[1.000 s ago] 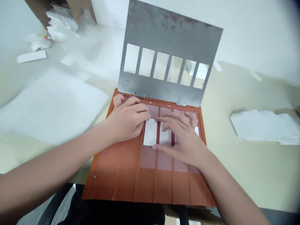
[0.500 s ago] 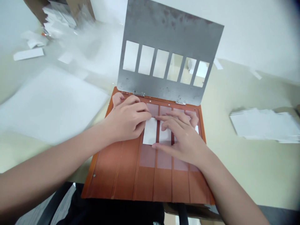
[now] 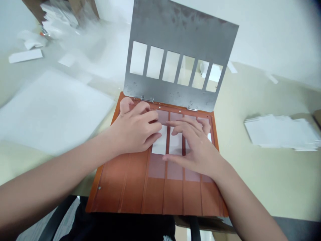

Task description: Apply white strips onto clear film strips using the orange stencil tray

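An orange grooved base plate (image 3: 130, 187) lies in front of me, with a grey metal stencil lid (image 3: 180, 30) hinged upright at its far edge; the lid has several rectangular windows. White paper pieces (image 3: 160, 144) sit in the plate's channels. My left hand (image 3: 136, 129) rests curled on the plate's upper left, fingertips touching the left edge of a white piece. My right hand (image 3: 194, 144) lies flat with fingers spread over the white pieces in the right channels, pressing them down. Pieces under both hands are partly hidden.
A large white sheet (image 3: 50, 110) lies left of the plate. A stack of white paper pieces (image 3: 281, 132) sits at the right. Loose white strips (image 3: 25, 55) and a brown cardboard box (image 3: 82, 6) are at the far left.
Both hands stay on the white pieces with only slight finger shifts; the view has tilted a little, so everything sits slightly higher in frame.
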`<state>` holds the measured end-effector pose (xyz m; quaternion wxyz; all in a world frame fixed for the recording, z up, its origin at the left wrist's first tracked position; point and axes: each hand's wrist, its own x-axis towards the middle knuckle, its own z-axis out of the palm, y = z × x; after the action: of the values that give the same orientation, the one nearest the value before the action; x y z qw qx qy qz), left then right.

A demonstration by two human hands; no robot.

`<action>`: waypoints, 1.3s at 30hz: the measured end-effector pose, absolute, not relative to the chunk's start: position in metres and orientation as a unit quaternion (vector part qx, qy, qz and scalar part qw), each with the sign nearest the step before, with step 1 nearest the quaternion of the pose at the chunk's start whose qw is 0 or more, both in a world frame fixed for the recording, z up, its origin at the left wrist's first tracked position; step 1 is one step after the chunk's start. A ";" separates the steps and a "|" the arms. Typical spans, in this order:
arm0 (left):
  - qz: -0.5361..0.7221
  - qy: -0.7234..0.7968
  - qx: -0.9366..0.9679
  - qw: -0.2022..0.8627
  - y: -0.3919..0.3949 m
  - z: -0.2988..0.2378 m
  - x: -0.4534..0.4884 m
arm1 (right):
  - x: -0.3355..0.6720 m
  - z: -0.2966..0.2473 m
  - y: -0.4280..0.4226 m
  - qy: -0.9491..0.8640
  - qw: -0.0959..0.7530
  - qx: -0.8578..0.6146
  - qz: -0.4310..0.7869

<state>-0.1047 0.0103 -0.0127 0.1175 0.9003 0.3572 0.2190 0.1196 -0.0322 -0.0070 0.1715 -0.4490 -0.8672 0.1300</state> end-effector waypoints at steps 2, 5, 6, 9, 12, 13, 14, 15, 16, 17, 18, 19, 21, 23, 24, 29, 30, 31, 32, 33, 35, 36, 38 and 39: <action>0.174 0.344 0.921 0.058 0.010 -0.012 -0.105 | 0.120 -0.007 -0.032 -0.863 0.176 -0.454 0.134; 0.150 0.336 0.929 0.021 0.009 -0.011 -0.105 | 0.121 -0.008 -0.032 -0.859 0.179 -0.461 0.133; 0.147 0.336 0.930 0.019 0.009 -0.011 -0.106 | 0.121 -0.008 -0.032 -0.859 0.178 -0.461 0.134; 0.132 0.336 0.932 0.018 0.009 -0.008 -0.105 | 0.121 -0.006 -0.033 -0.867 0.163 -0.452 0.135; 0.126 0.343 0.931 0.016 0.008 -0.006 -0.104 | 0.118 -0.002 -0.038 -0.876 0.120 -0.449 0.129; 0.124 0.346 0.930 0.017 0.008 -0.006 -0.104 | 0.116 -0.001 -0.040 -0.877 0.104 -0.451 0.126; 0.121 0.348 0.929 0.018 0.008 -0.006 -0.103 | 0.114 -0.001 -0.042 -0.878 0.091 -0.453 0.123; 0.117 0.351 0.929 0.019 0.007 -0.006 -0.103 | 0.113 -0.001 -0.044 -0.879 0.080 -0.454 0.120; 0.114 0.352 0.929 0.020 0.007 -0.006 -0.102 | 0.111 -0.001 -0.045 -0.880 0.072 -0.454 0.118; 0.112 0.352 0.929 0.020 0.007 -0.006 -0.102 | 0.110 -0.001 -0.047 -0.881 0.069 -0.453 0.116; 0.112 0.352 0.929 0.019 0.007 -0.006 -0.102 | 0.110 -0.001 -0.047 -0.883 0.068 -0.451 0.112; 0.113 0.352 0.929 0.018 0.007 -0.006 -0.102 | 0.109 -0.001 -0.048 -0.885 0.071 -0.448 0.105; 0.117 0.353 0.928 0.015 0.007 -0.006 -0.102 | 0.109 -0.001 -0.047 -0.890 0.089 -0.440 0.079; 0.120 0.353 0.928 0.013 0.007 -0.007 -0.102 | 0.109 -0.003 -0.046 -0.893 0.122 -0.430 0.043; 0.121 0.354 0.927 0.013 0.008 -0.007 -0.102 | 0.109 -0.004 -0.046 -0.894 0.142 -0.425 0.027; 0.142 0.351 0.925 -0.001 0.007 -0.010 -0.103 | 0.108 -0.009 -0.044 -0.895 0.206 -0.394 -0.003; 0.146 0.351 0.925 -0.005 0.006 -0.010 -0.103 | 0.108 -0.009 -0.044 -0.896 0.207 -0.393 -0.004; 0.147 0.350 0.925 -0.007 0.006 -0.011 -0.103 | 0.108 -0.009 -0.044 -0.896 0.206 -0.394 -0.006; 0.148 0.350 0.925 -0.007 0.006 -0.011 -0.103 | 0.107 -0.009 -0.044 -0.895 0.208 -0.394 -0.012; 0.149 0.350 0.925 -0.006 0.006 -0.012 -0.103 | 0.107 -0.008 -0.044 -0.894 0.212 -0.393 -0.021; 0.154 0.346 0.926 -0.007 0.007 -0.013 -0.103 | 0.106 -0.007 -0.044 -0.893 0.225 -0.388 -0.042; 0.158 0.343 0.926 -0.010 0.007 -0.014 -0.103 | 0.105 -0.006 -0.043 -0.893 0.231 -0.382 -0.050; 0.168 0.336 0.927 -0.019 0.008 -0.015 -0.104 | 0.105 -0.005 -0.043 -0.902 0.229 -0.361 -0.053; 0.170 0.334 0.927 -0.023 0.008 -0.015 -0.105 | 0.105 -0.005 -0.043 -0.910 0.219 -0.347 -0.050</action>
<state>-0.1045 0.0083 -0.0152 -0.0227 0.9270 0.3335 0.1703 0.1052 -0.0433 -0.0051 0.2192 -0.3473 -0.9104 -0.0501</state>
